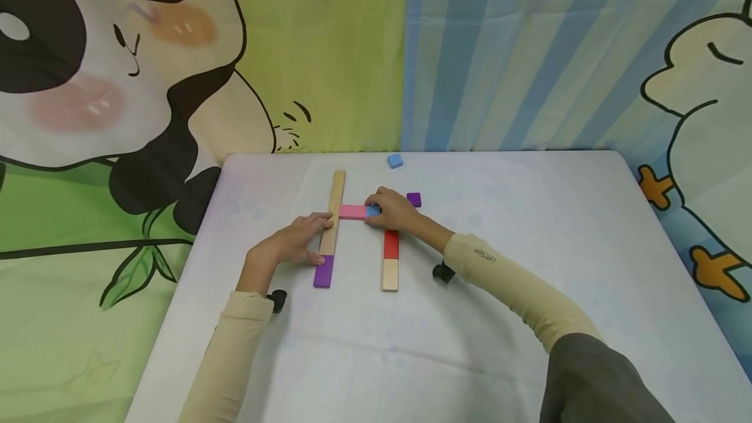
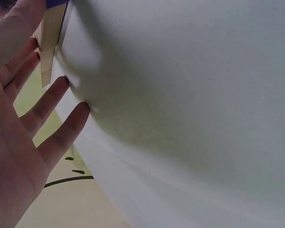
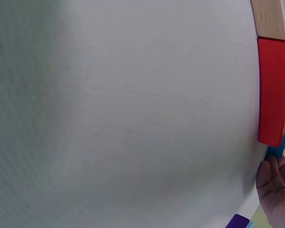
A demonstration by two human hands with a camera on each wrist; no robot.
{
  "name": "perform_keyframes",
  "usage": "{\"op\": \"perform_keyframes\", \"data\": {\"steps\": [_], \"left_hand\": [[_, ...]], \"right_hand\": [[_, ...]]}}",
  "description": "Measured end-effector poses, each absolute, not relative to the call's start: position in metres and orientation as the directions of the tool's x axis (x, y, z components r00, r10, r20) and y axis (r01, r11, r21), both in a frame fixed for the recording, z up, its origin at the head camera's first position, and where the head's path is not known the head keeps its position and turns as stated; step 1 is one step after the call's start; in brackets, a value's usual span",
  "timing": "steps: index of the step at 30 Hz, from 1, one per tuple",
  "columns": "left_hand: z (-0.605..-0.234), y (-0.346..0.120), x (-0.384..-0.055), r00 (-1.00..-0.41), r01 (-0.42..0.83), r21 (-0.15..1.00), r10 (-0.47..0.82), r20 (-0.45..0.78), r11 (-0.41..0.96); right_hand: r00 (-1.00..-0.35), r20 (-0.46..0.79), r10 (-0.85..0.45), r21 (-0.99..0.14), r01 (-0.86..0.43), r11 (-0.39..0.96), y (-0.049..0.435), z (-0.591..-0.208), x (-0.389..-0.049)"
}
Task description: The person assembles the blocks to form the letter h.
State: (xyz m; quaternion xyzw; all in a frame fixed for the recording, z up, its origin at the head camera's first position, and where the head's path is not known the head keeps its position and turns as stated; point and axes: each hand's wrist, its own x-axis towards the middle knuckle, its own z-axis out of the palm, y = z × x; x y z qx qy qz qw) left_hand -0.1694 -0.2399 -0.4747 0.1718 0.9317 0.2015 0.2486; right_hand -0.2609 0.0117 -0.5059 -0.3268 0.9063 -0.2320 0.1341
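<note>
My left hand lies along a long row of plain wooden blocks, its fingertips at the row's side and the thumb at the purple block that ends the row nearest me. In the left wrist view its fingers are straight and spread beside the wood. With thumb and fingers, my right hand pinches a blue block at the right end of a pink block, which meets the wooden row. Just below that hand, a red block sits end to end with a plain wooden block.
Beyond the right wrist lies a small purple block. Another blue block rests near the far edge of the white table. Printed cloth with a panda hangs behind the table.
</note>
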Motion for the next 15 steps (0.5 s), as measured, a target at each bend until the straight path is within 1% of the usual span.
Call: {"op": "perform_keyframes", "data": {"steps": [10,15], "left_hand": [[-0.4762,-0.2394,-0.1705,-0.817,0.207,0.46,0.411,-0.405,0.864],[-0.4747,-0.2385,-0.1692,-0.82,0.224,0.458,0.42,-0.389,0.86]], "right_hand": [[-0.758,-0.06,-0.65,-0.495,-0.543,0.679,0.012,-0.5077,-0.2603],[-0.755,-0.059,-0.654,-0.471,-0.556,0.685,0.0148,-0.5029,-0.2589]]}}
